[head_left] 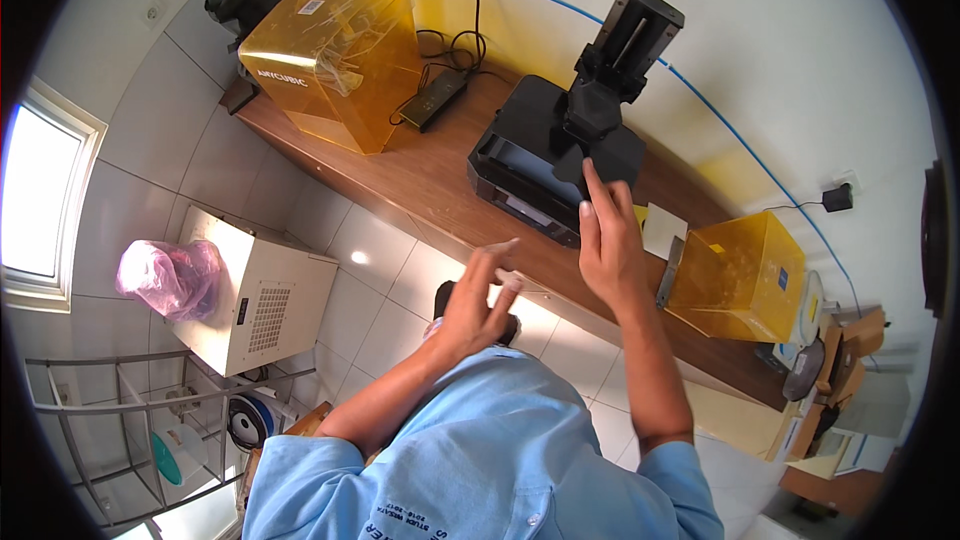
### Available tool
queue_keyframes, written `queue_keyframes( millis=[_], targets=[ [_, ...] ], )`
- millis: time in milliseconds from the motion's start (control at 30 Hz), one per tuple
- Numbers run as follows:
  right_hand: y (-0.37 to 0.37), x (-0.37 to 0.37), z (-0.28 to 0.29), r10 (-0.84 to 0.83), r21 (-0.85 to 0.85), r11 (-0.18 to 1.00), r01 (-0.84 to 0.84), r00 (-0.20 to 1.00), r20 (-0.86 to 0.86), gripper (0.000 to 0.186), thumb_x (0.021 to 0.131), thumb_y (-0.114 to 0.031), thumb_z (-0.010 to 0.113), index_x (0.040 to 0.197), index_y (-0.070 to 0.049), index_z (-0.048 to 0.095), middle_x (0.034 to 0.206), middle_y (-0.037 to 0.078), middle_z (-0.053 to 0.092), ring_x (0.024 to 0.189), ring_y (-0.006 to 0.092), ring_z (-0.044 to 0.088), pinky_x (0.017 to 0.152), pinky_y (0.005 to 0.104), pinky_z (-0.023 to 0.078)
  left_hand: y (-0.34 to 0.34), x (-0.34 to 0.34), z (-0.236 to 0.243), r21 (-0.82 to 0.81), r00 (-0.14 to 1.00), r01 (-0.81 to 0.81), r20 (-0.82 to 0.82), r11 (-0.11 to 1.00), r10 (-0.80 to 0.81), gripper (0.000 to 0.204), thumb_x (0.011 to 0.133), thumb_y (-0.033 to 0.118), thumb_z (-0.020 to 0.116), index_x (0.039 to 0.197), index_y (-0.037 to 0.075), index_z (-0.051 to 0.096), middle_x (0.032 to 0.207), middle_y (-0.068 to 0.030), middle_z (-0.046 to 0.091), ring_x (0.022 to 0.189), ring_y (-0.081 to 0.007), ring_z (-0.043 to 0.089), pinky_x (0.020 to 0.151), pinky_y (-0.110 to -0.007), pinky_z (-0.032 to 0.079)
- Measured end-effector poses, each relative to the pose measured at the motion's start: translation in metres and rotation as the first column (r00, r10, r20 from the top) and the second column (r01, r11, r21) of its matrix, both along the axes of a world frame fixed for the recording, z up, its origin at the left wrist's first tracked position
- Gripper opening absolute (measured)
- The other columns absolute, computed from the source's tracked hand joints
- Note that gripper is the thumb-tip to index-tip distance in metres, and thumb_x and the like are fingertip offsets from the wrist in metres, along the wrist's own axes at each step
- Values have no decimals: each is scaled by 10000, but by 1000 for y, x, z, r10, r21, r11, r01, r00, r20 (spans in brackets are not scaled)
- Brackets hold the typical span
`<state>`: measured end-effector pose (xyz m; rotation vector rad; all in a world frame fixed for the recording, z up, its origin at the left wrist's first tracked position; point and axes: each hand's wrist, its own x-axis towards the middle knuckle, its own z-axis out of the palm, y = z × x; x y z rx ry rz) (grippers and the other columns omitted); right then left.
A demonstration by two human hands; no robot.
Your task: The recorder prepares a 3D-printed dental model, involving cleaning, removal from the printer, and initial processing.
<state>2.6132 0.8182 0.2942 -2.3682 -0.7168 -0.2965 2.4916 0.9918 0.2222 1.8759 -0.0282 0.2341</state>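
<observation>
Head view shows your right hand [607, 240] raised at the front of the black printer [545, 160] on the desk [420, 175], fingers straight and open, fingertips at the build arm [600, 130], gripping nothing. Your left hand [478, 302] hovers lower, off the desk edge, fingers spread, empty. One orange cover [335, 55] already stands off, well left of the printer; a second cover [735, 275] sits to the right. As I judge it, the printer is uncovered and reached, but nothing is yet grasped or removed.
</observation>
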Motion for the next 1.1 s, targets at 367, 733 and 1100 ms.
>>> queue_keyframes(
  millis=[367,733,1100],
  targets=[
    [82,87,13,245,-507,860,-60,920,306,155,822,-56,693,973,-87,708,873,112,589,804,262,662,633,378,567,100,-14,-37,-106,964,-112,-253,988,82,404,1094,192,524,1449,-1,505,1251,-219,658,1052,-284,699,927,-414,563],
    [66,72,16,229,-621,784,1,929,291,193,801,-86,721,992,-73,753,832,109,614,792,243,663,606,348,533,83,25,-31,-198,965,-7,-257,980,-45,426,1107,237,518,1446,-21,498,1224,-236,671,1050,-294,703,926,-413,559],
    [-65,35,36,165,-737,675,42,965,206,348,823,-75,694,1159,-103,778,913,123,628,863,275,643,662,378,542,43,26,-39,-205,949,16,-306,979,-79,421,1120,254,492,1430,-31,500,1214,-253,676,1043,-286,715,926,-421,555]
  ],
)
